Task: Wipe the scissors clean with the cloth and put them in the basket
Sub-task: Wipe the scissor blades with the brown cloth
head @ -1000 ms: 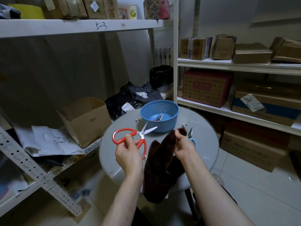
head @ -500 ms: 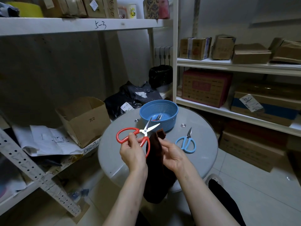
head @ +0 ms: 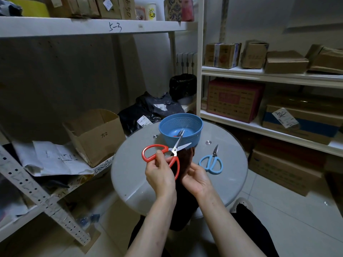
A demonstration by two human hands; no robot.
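My left hand [head: 160, 174] grips the red-handled scissors [head: 163, 154] by the handles, blades spread open and pointing up-right above the round table. My right hand [head: 196, 179] holds the dark brown cloth [head: 185, 158] just right of the scissors; the cloth's top edge lies under the lower blade and the rest hangs down below my hands. The blue basket [head: 181, 121] stands at the table's far side with another pair of scissors inside it. Blue-handled scissors [head: 211, 162] lie flat on the table to the right of my right hand.
The round grey glass table [head: 130, 175] stands between metal shelving on the left and white shelves [head: 259, 73] with cardboard boxes on the right. An open carton [head: 96, 134] and loose papers sit on the low left shelf. Black bags lie behind the basket.
My right hand has brought the cloth leftward from over the blue scissors to the red scissors' blades. My left hand has carried the red scissors slightly right, toward the cloth.
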